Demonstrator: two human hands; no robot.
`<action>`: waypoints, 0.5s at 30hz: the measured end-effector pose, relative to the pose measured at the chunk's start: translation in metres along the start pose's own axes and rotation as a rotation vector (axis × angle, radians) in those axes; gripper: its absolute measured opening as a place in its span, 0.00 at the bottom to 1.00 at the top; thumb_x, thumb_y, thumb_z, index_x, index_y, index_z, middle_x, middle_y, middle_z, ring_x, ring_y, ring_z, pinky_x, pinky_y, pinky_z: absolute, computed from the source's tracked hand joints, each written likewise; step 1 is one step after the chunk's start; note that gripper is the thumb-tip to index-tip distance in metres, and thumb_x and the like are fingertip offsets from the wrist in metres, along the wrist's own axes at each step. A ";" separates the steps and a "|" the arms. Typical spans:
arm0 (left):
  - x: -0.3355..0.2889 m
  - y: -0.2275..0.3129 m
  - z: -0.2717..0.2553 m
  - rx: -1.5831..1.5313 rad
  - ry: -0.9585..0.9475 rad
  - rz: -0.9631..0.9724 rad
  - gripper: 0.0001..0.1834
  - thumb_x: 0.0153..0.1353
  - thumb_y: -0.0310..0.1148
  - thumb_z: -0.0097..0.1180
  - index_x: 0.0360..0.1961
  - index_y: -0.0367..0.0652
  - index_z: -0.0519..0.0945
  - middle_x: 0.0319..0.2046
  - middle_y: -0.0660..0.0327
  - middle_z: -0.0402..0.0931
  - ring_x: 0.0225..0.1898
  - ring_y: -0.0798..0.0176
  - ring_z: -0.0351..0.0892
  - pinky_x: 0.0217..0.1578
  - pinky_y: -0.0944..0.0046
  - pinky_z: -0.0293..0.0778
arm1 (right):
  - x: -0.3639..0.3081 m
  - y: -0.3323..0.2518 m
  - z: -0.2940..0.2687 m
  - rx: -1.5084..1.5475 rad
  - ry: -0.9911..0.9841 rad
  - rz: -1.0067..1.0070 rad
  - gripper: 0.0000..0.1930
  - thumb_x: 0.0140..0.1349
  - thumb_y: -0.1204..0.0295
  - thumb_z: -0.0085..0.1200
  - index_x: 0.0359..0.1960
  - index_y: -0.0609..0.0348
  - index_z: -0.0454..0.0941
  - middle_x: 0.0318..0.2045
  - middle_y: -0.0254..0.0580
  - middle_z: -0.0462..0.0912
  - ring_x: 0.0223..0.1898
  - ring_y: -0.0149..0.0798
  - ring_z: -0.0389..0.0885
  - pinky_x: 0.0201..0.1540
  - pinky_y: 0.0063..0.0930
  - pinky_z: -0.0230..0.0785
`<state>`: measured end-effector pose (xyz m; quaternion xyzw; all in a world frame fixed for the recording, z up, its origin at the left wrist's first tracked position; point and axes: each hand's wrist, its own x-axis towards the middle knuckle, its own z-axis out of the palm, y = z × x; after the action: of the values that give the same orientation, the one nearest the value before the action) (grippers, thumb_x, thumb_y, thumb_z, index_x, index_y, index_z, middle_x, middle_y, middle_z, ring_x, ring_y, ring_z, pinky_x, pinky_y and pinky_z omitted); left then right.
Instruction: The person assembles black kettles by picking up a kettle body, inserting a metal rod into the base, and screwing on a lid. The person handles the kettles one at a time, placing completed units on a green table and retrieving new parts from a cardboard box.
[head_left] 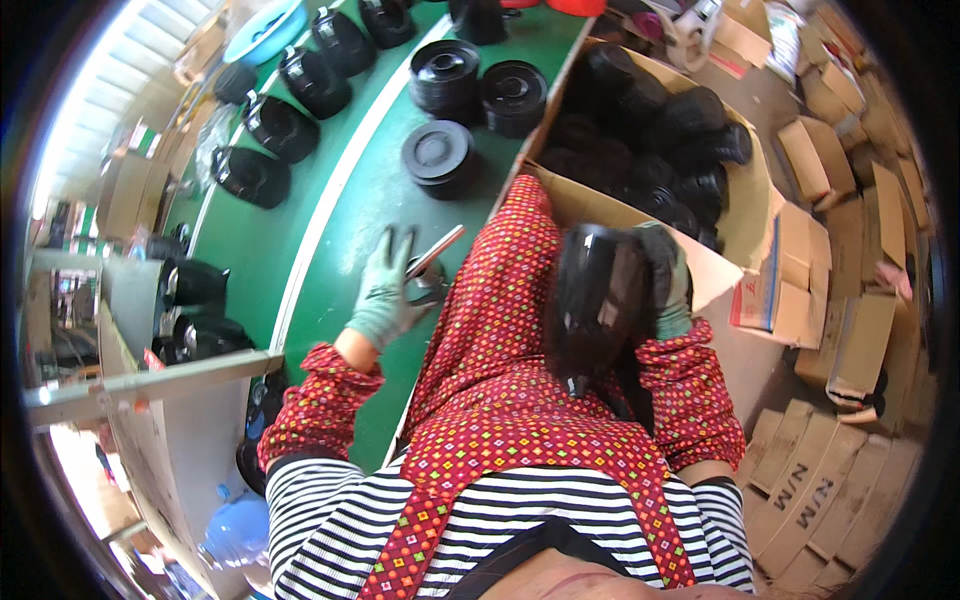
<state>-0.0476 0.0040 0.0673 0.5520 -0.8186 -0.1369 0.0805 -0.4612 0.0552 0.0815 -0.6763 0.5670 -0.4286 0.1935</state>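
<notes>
My right hand (668, 280), in a grey-green glove, is closed on the side of a glossy black pot-shaped body (598, 290). It holds this tilted over my lap, with a small tip at its lower end. My left hand (385, 295), gloved alike, is over the green table with its fingers spread. Close by its thumb and fingers stands a small metal cup (426, 272), and a flat pinkish stick (437, 250) slants up from there. Whether the fingers touch the stick or cup is hard to tell.
Stacked round black lids (438, 158) stand on the green table (350, 235). Several glossy black pots (282, 127) line its far left side, near a blue basin (265, 32). An open carton (757, 190) of black parts is at my right; flattened cardboard (810, 490) covers the floor.
</notes>
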 end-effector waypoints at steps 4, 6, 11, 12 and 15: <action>-0.006 -0.061 0.018 -0.164 -0.250 -0.056 0.58 0.54 0.32 0.76 0.83 0.53 0.53 0.67 0.37 0.70 0.63 0.31 0.76 0.63 0.45 0.76 | -0.022 0.004 0.029 0.728 0.042 0.258 0.11 0.72 0.68 0.59 0.39 0.65 0.84 0.38 0.39 0.85 0.44 0.35 0.84 0.53 0.30 0.74; -0.006 -0.066 0.020 -0.280 -0.269 -0.027 0.50 0.59 0.30 0.72 0.81 0.52 0.60 0.62 0.40 0.78 0.58 0.35 0.81 0.59 0.48 0.79 | -0.022 -0.011 0.026 0.814 0.011 0.358 0.10 0.74 0.72 0.57 0.38 0.67 0.85 0.38 0.39 0.85 0.44 0.33 0.82 0.55 0.29 0.72; 0.010 -0.016 -0.002 -0.942 -0.110 -0.179 0.34 0.66 0.22 0.65 0.74 0.37 0.72 0.66 0.50 0.80 0.56 0.59 0.84 0.53 0.62 0.79 | -0.009 -0.017 -0.002 0.646 -0.195 0.374 0.07 0.67 0.73 0.65 0.39 0.65 0.88 0.39 0.41 0.85 0.46 0.37 0.83 0.58 0.33 0.73; 0.017 0.010 -0.026 -1.030 -0.142 -0.271 0.34 0.67 0.22 0.64 0.74 0.37 0.72 0.58 0.60 0.81 0.42 0.71 0.76 0.41 0.70 0.70 | -0.003 -0.011 -0.005 0.586 -0.244 0.320 0.07 0.65 0.72 0.67 0.39 0.65 0.88 0.40 0.42 0.86 0.46 0.39 0.84 0.60 0.34 0.73; 0.043 0.073 -0.083 -1.076 -0.216 -0.340 0.34 0.66 0.22 0.64 0.74 0.35 0.73 0.50 0.66 0.82 0.29 0.81 0.68 0.29 0.78 0.62 | 0.035 -0.025 -0.025 0.340 -0.304 0.068 0.19 0.57 0.69 0.72 0.51 0.57 0.88 0.53 0.46 0.84 0.59 0.51 0.81 0.69 0.46 0.68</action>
<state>-0.1046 -0.0212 0.1684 0.5399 -0.5370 -0.6010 0.2427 -0.4665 0.0352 0.1271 -0.6714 0.4732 -0.4045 0.4021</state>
